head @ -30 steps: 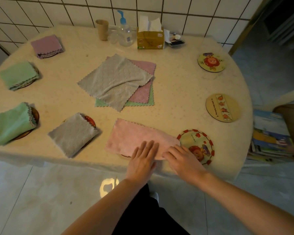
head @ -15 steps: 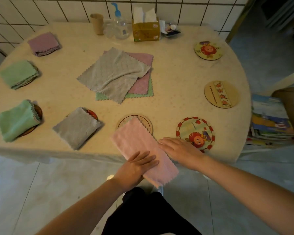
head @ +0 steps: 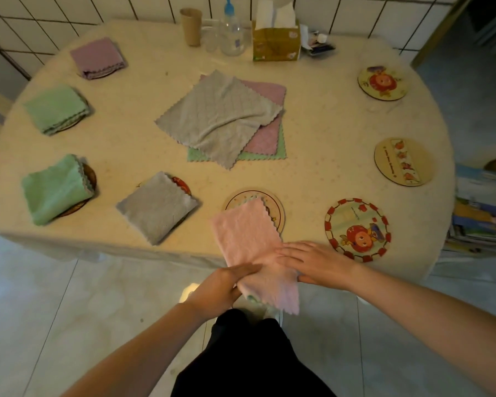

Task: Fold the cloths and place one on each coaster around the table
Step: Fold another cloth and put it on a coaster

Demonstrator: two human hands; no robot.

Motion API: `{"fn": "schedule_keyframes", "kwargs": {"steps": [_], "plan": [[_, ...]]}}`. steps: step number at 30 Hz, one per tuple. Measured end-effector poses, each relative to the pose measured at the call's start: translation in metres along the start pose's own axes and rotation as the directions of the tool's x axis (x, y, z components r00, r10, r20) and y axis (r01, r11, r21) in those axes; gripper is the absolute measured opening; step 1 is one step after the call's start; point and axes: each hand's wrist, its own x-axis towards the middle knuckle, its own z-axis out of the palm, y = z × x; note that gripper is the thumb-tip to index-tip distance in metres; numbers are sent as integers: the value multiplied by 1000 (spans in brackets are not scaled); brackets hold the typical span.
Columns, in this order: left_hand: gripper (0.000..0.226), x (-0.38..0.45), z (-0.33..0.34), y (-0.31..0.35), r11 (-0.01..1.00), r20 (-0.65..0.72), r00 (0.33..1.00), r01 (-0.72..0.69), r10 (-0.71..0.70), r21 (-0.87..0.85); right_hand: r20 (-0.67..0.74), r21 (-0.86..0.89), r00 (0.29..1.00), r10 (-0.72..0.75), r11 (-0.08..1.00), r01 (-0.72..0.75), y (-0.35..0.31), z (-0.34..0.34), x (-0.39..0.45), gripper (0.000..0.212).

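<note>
The pink cloth [head: 248, 242] has slid further off the coaster [head: 272, 203].

I see a brown cup [head: 191, 26], clear pump bottle [head: 232, 32] and yellow tissue box [head: 275, 43] top centre; books [head: 483, 213] stacked at right edge.

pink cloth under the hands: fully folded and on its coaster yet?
Not yet. The pink cloth is a folded strip overhanging the table edge, only its far corner on the coaster. Left hand grips it; right hand presses flat.
</note>
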Motion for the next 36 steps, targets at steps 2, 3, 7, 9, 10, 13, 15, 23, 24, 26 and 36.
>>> {"fn": "schedule_keyframes", "kwargs": {"steps": [2, 3, 7, 9, 10, 13, 15, 23, 24, 26, 36], "plan": [[37, 5, -4, -1, 989, 12, 995, 104, -103, -103, -59, 80, 997, 46, 996, -41, 2, 0, 4, 55], [30, 9, -5, -2, 970, 5, 986, 167, -168, -177, -83, 180, 991, 106, 980, -90, 2, -2, 6, 47], [42, 28, -15, 0, 675, -70, 874, 318, -481, -665, 91, 660, 862, 499, 618, -427, -1, -21, 23, 23], [30, 36, -21, 1, 505, -45, 802, 331, -596, -797, 114, 773, 784, 610, 441, -456, -2, -28, 38, 24], [26, 39, -21, 0, 444, -22, 775, 338, -632, -830, 131, 810, 757, 640, 372, -454, -3, -30, 44, 26], [36, 44, -20, -4, 346, 29, 723, 364, -690, -865, 198, 835, 722, 663, 272, -478, -6, -32, 61, 30], [38, 46, -20, -7, 319, 45, 706, 375, -706, -871, 200, 810, 693, 693, 281, -515, -5, -29, 69, 21], [33, 51, -29, -7, 358, 40, 712, 400, -701, -844, 143, 742, 631, 762, 340, -578, -7, -24, 66, 10], [32, 52, -29, -7, 341, 51, 697, 412, -716, -845, 149, 716, 619, 771, 348, -605, -8, -23, 67, 11], [32, 52, -30, -9, 312, 69, 668, 433, -741, -846, 168, 664, 594, 787, 355, -658, -8, -24, 71, 13], [32, 47, -42, -15, 522, -82, 613, 586, -786, -620, 190, 454, 509, 840, 385, -804, -11, -32, 87, 28]]}}
